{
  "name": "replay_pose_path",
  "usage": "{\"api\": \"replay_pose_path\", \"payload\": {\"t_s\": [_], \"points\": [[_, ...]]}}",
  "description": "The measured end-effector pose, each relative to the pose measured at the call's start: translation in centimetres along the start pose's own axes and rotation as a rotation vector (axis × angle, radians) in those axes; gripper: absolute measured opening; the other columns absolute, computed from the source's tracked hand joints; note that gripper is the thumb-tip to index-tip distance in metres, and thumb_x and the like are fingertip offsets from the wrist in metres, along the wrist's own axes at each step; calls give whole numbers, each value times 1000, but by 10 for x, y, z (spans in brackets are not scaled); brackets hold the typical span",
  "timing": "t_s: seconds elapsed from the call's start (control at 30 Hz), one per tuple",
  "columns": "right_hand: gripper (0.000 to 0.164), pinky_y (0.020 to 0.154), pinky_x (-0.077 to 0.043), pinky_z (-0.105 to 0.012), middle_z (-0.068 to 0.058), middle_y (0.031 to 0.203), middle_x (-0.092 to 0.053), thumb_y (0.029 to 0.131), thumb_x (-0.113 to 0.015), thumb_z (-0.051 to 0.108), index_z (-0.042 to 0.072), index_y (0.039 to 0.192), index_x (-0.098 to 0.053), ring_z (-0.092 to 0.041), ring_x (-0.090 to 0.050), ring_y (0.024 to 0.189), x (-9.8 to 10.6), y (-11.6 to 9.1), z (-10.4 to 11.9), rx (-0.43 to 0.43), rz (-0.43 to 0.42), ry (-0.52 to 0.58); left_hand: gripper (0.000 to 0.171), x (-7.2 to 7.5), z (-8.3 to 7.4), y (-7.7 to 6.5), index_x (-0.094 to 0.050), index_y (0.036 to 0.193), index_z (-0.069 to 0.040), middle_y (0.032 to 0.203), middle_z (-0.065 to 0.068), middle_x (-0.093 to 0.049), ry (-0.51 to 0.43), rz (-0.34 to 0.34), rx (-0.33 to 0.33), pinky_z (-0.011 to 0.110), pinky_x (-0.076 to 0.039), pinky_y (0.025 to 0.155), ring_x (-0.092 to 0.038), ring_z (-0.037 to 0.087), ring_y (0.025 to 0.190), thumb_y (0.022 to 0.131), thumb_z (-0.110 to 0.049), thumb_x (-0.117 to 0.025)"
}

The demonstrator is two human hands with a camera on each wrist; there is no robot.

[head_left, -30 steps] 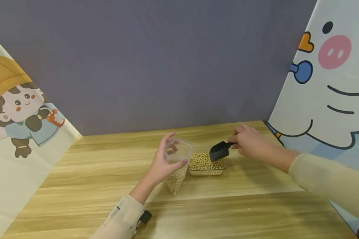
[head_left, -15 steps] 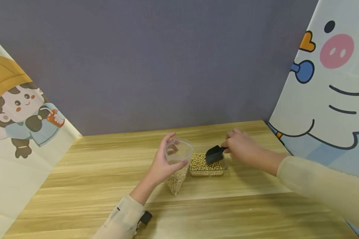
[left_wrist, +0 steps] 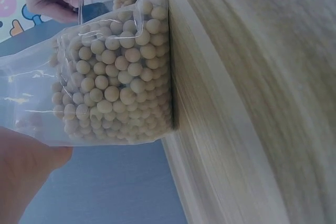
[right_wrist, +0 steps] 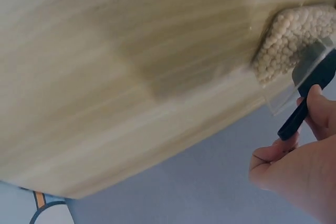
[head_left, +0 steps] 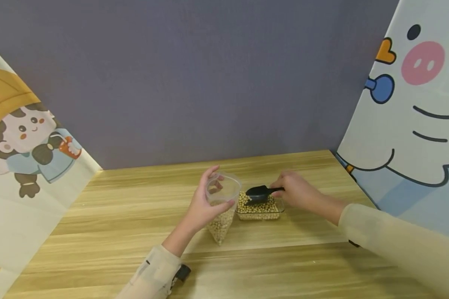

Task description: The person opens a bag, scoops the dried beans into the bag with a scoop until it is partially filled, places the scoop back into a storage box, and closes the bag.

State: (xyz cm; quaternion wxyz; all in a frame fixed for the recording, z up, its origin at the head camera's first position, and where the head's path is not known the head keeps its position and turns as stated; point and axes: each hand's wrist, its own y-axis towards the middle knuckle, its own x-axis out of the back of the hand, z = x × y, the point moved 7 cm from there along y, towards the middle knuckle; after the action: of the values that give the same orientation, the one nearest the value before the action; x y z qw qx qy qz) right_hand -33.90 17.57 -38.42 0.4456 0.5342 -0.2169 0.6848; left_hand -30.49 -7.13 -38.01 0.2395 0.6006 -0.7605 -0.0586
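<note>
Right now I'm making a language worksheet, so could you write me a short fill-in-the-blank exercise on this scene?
1. The right hand grips a scoop coloured ____.
2. The left hand ____ a clear bag, thumb and fingers around it near the top.
3. In the head view, the clear dish is to the ____ of the bag.
4. The beans fill only the ____ part of the bag, leaving its top unfilled.

Missing words: black; holds; right; lower.

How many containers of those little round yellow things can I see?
2: the clear bag held by the left hand, and the clear tray beside it on the table, with the black scoop reaching in. None looks hidden.
</note>
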Motion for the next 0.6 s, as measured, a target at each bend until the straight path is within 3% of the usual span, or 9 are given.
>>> {"api": "replay_pose_path", "payload": {"t_s": [0.23,0.33,0.6], "points": [[30,65,-46,-27,-6,95,-68,96,-78,15,0,123,-78,-13,-53,78,-13,-2,-1,-47,34,64,100,-1,0,0,-33,162,-16,143,19,-54,-10,-2,-4,62,-47,116,-52,45,124,79,-2,-87],[31,65,-44,-26,-4,96,-66,97,-76,15,1,125,-77,-11,-51,77,-17,-2,-3,-56,44,84,100,-1,-1,0,-33,163,-17,143,18,-54,-3,-3,6,61,-47,117,-53,41,124,79,-2,-87],[30,67,-43,-25,2,94,-63,93,-81,14,3,120,-80,-7,-48,77,-18,-4,-5,53,9,77,101,1,0,0,-33,163,-17,143,17,-55,6,-13,26,58,-48,117,-55,29,123,78,-3,-87]]}}
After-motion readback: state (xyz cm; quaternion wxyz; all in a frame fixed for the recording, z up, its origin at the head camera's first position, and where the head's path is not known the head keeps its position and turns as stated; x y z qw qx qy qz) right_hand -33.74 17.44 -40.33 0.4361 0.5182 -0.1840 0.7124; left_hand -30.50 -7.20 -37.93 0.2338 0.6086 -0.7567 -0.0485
